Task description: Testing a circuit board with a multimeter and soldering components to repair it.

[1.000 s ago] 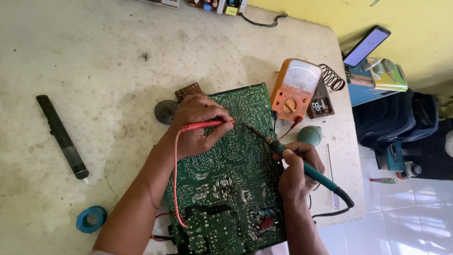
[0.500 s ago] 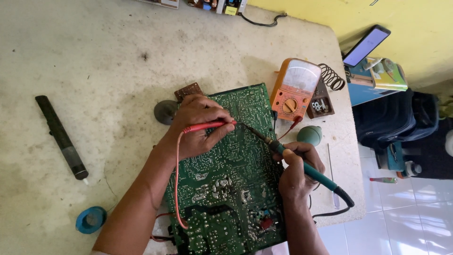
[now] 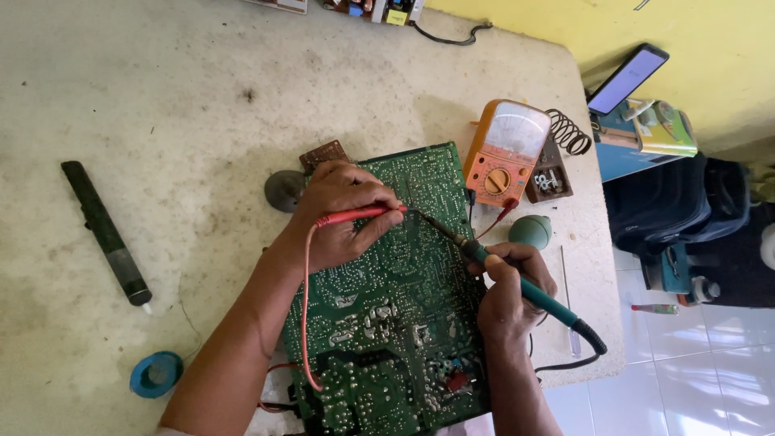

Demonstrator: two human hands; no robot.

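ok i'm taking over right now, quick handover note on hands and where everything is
Left hand: pinches the red probe, tip on the green circuit board.
Right hand: grips the green-handled soldering iron, tip meeting the probe tip on the board.
Orange multimeter sits at the board's upper right corner; black desoldering pump and blue tape roll lie on the table to the left.
Done: both tips placed on one spot. Left: cannot tell whether the joint is finished.

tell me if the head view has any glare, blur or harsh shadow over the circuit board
Head view: even, soft daylight, no harsh shadows; the green circuit board, left hand and right hand are sharp; mild wide-angle bending at the table edges; the multimeter window looks slightly washed out.
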